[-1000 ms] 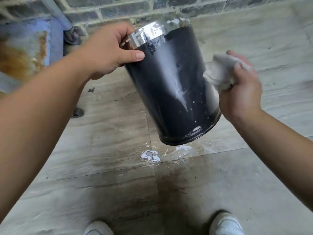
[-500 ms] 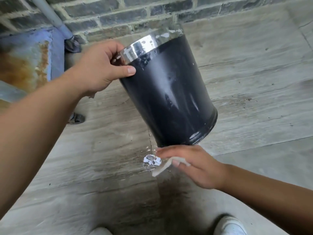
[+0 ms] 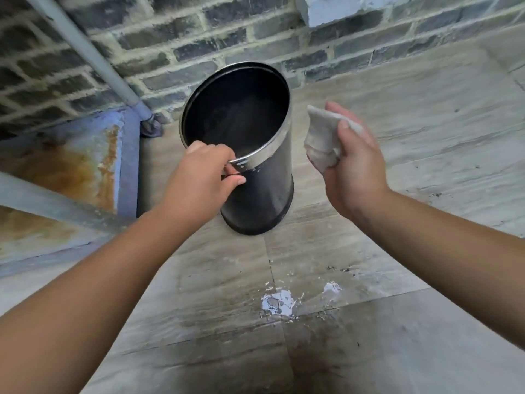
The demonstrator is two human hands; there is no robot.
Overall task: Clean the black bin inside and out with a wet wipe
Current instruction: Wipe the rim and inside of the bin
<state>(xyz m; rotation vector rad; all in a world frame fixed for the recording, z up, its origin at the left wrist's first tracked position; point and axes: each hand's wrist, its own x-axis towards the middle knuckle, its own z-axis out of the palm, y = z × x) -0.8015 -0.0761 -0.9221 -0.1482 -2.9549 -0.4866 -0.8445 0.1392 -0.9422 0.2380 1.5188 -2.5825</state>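
Head view: black bin [image 3: 261, 189] sits centre frame, open mouth tipped toward me and up toward 12 o'clock, chrome band around the rim, base at about 6 o'clock of the bin over the grey floor tiles [image 3: 426, 137]. Cannot tell if the base rests on the floor or hangs just above it. My left hand [image 3: 199, 180] grips the near rim at roughly 7 o'clock of the opening, fingers curled over the edge into the bin, thumb pressed on the outside wall below the chrome band. My right hand [image 3: 352, 166] is at 3 o'clock of the bin, near but apart from it, closed around a crumpled wet wipe [image 3: 322, 137]; wipe bunches out of the fist toward the bin side, not touching it. Inside of bin dark, faint streaks. Brick wall [image 3: 199, 38] across 12 o'clock, grey pipe [image 3: 93, 61] running down from 11 o'clock to the floor. Rusty blue metal frame [image 3: 85, 166] at 9 o'clock. White wet splatter [image 3: 279, 304] on the tiles at 6 o'clock, below the bin.
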